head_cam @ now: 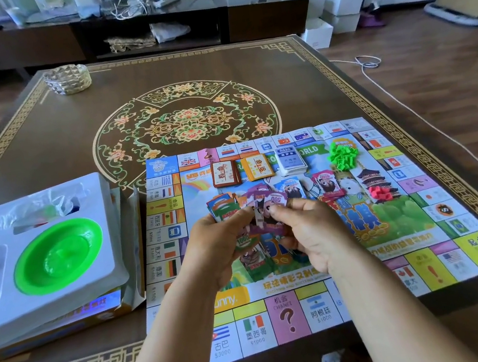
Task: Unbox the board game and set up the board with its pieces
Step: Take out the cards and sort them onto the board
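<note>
Unfolded board [403,268] flat, card stacks [257,166] atop

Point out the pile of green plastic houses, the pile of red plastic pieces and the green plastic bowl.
Pile of green plastic houses [344,156]: head view, middle of the heap.
Pile of red plastic pieces [380,193]: head view, heap's centre.
Green plastic bowl [58,256]: head view, inner hollow.

Both bare forearms reach forward and converge, hands close together in front of the person. The left hand [220,243] is turned palm inward, fingers curled around a fan of paper bills [253,225], thumb on top. The right hand [311,232] sits just beside it, its thumb and forefinger pinching one purple bill at the stack's upper edge.
</note>
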`<action>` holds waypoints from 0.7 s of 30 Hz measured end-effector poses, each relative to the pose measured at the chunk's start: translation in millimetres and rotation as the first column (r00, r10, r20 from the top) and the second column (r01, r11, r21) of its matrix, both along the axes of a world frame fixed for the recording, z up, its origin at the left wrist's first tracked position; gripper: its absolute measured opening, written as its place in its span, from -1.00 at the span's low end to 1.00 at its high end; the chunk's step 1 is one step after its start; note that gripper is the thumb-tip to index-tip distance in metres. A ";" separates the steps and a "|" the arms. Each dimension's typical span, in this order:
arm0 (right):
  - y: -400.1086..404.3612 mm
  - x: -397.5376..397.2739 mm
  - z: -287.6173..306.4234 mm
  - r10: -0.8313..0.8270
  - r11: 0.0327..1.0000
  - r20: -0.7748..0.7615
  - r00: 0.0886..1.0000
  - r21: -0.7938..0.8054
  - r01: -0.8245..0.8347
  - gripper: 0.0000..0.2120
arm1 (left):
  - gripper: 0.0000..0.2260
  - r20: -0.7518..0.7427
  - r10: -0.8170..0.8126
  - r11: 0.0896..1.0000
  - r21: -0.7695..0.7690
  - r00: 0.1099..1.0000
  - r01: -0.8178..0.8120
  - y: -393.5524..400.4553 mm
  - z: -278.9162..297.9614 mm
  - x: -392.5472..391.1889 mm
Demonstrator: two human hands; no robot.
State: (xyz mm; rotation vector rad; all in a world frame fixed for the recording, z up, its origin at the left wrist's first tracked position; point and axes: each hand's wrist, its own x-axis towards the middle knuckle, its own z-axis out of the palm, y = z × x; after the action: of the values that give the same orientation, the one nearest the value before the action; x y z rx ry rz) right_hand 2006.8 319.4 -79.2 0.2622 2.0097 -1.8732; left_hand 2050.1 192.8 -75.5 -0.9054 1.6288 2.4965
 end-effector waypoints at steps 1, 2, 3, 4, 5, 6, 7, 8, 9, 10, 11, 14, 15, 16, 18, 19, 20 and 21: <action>0.8 -0.3 1.0 -0.006 1.000 0.005 1.000 -0.002 0.006 -0.89 | -0.95 -0.002 0.003 1.000 0.006 1.000 -0.003 -0.6 0.3 0.2; 1.8 -0.9 1.9 -0.009 1.000 0.008 1.000 -0.005 0.009 -0.90 | -0.95 -0.005 0.004 1.000 0.010 1.000 -0.004 -1.4 0.8 0.5; 2.7 -1.7 2.0 -0.007 1.000 0.006 1.000 -0.009 0.007 -0.91 | -0.95 -0.008 0.003 1.000 0.014 1.000 -0.003 -2.0 0.9 0.6; 3.0 -1.8 2.3 -0.002 1.000 0.006 1.000 -0.011 0.002 -0.92 | -0.94 -0.009 0.001 1.000 0.017 1.000 -0.001 -2.4 0.8 0.9; 2.7 -1.8 1.4 0.006 1.000 0.003 1.000 -0.011 -0.006 -0.92 | -0.94 -0.008 -0.003 1.000 0.019 1.000 0.003 -2.3 0.5 0.9; 1.4 -1.1 0.5 0.014 1.000 0.002 1.000 -0.007 -0.014 -0.91 | -0.94 -0.006 -0.009 1.000 0.020 1.000 0.009 -1.9 0.2 1.2; -0.2 -0.5 -1.4 0.021 1.000 -0.004 1.000 -0.002 -0.021 -0.91 | -0.94 -0.004 -0.016 1.000 0.020 1.000 0.016 -1.2 -0.3 1.4; -2.1 0.4 -2.7 0.029 1.000 -0.010 1.000 0.006 -0.029 -0.90 | -0.95 -0.002 -0.023 1.000 0.020 1.000 0.023 -0.4 -0.5 1.5; -3.3 0.8 -4.0 0.037 0.999 -0.017 0.999 0.014 -0.036 -0.89 | -0.95 -0.002 -0.029 0.999 0.023 1.000 0.029 0.0 -0.9 1.5; -3.8 0.9 -3.8 0.035 0.999 -0.019 0.999 0.018 -0.035 -0.89 | -0.95 -0.002 -0.032 0.999 0.028 0.999 0.033 -0.3 -1.1 1.4; -3.4 0.7 -2.7 0.030 0.999 -0.015 0.999 0.015 -0.029 -0.88 | -0.95 -0.001 -0.034 0.999 0.034 0.999 0.034 -1.3 -1.6 1.2; 0.0 -0.4 2.7 0.011 1.000 0.010 1.000 -0.013 -0.011 -0.88 | -0.94 -0.002 -0.028 0.999 0.039 1.000 0.028 -5.3 -2.9 0.7; 0.7 -0.3 3.2 0.015 1.000 0.012 1.000 -0.014 -0.015 -0.88 | -0.94 -0.002 -0.027 0.999 0.040 1.000 0.027 -5.4 -3.1 0.6; 0.7 0.1 3.5 0.021 1.000 0.010 1.000 -0.008 -0.021 -0.88 | -0.93 -0.001 -0.028 0.999 0.043 1.000 0.028 -4.8 -2.8 0.8; -1.0 1.4 2.3 0.039 0.999 -0.006 0.999 0.013 -0.038 -0.88 | -0.93 -0.001 -0.031 0.998 0.046 1.000 0.031 -2.6 -2.2 0.8; -2.0 2.0 0.9 0.049 0.998 -0.019 0.999 0.026 -0.049 -0.87 | -0.93 0.000 -0.031 0.999 0.040 1.000 0.031 -1.8 -2.1 0.8; -2.9 2.5 0.5 0.058 0.998 -0.028 0.998 0.038 -0.057 -0.88 | -0.93 0.000 -0.029 0.999 0.029 1.000 0.029 -1.3 -2.1 0.7; -3.4 2.5 0.2 0.065 0.997 -0.035 0.997 0.045 -0.063 -0.89 | -0.93 -0.001 -0.028 1.000 0.013 1.000 0.028 -1.2 -2.4 0.5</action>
State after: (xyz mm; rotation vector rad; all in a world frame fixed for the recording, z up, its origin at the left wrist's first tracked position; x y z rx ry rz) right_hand 2009.4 315.9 -79.0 0.1748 2.0605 -1.8087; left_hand 2050.5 191.6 -78.0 -0.8747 1.6125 2.4864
